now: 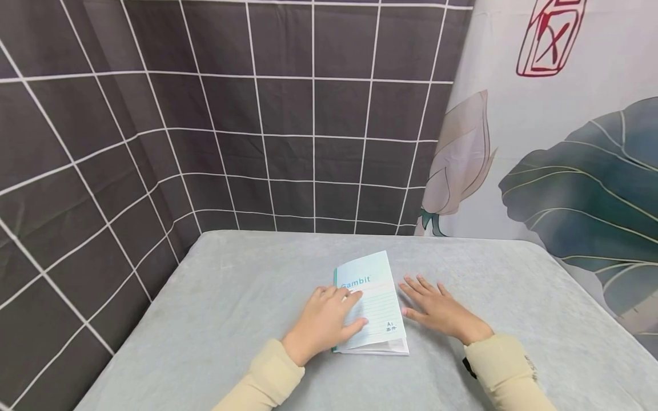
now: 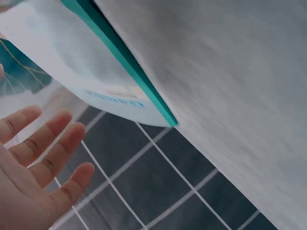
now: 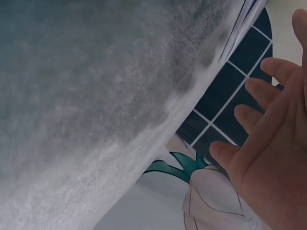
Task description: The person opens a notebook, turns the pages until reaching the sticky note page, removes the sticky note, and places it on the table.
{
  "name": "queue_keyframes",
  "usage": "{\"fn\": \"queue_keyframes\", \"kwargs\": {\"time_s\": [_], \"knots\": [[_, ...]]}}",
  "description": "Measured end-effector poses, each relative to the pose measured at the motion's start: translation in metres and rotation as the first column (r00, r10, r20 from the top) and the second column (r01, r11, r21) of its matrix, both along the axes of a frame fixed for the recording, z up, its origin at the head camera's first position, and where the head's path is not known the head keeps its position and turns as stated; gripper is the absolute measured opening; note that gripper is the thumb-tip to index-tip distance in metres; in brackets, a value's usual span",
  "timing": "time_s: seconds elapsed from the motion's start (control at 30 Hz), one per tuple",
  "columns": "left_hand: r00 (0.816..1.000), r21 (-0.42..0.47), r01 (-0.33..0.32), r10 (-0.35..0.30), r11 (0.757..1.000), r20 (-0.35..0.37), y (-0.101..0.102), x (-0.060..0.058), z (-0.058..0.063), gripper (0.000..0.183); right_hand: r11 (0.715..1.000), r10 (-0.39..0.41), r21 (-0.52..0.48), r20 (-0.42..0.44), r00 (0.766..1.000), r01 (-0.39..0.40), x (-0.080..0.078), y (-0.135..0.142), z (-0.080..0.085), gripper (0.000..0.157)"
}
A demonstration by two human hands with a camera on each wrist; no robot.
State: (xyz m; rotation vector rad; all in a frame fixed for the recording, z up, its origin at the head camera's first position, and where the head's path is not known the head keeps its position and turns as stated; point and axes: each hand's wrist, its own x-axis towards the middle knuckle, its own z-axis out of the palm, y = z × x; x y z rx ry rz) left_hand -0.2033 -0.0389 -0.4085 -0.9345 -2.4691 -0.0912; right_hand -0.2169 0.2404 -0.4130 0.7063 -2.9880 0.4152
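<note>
A thin notebook (image 1: 374,311) with a pale blue cover lettered "Gambit" lies on the grey cloth, its green spine (image 2: 120,55) on the left. The cover bulges up a little, and white pages show under its near right edge. Over the notebook's left half is my left hand (image 1: 324,319), palm down, fingers loosely spread; in the left wrist view a gap shows between fingers and cover. My right hand (image 1: 444,311) hovers just right of the notebook, fingers spread, holding nothing. In the right wrist view, the notebook's page edges (image 3: 242,24) appear beyond its fingertips.
The grey cloth-covered table (image 1: 231,285) extends on both sides of the notebook. Behind and to the left hangs a dark curtain (image 1: 339,154) with a white grid. A white cloth (image 1: 493,211) printed with a lotus bud and leaf hangs at the right.
</note>
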Motion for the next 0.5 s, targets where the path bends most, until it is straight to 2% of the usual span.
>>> {"fn": "queue_keyframes", "kwargs": {"time_s": [0.13,0.27,0.37,0.5], "knots": [[0.995,-0.046,0.062,-0.065,0.997,-0.072,0.014,0.008,-0.001,0.055,1.000,0.023,0.006,0.015,1.000,-0.023,0.000,-0.001,-0.002,0.063],[0.983,-0.074,0.106,-0.116,0.992,-0.142,0.025,0.014,-0.003,0.055,0.999,0.048,0.012,0.024,0.999,-0.049,-0.001,-0.003,-0.003,0.064],[0.972,-0.093,0.126,-0.142,0.988,-0.185,0.032,0.017,-0.004,0.051,0.997,0.078,0.004,0.055,0.995,-0.079,-0.001,-0.003,-0.004,0.072],[0.968,-0.121,0.130,-0.152,0.984,-0.199,0.039,0.019,-0.005,0.048,0.992,0.124,-0.024,0.113,0.986,-0.122,-0.002,-0.005,-0.006,0.089]]}}
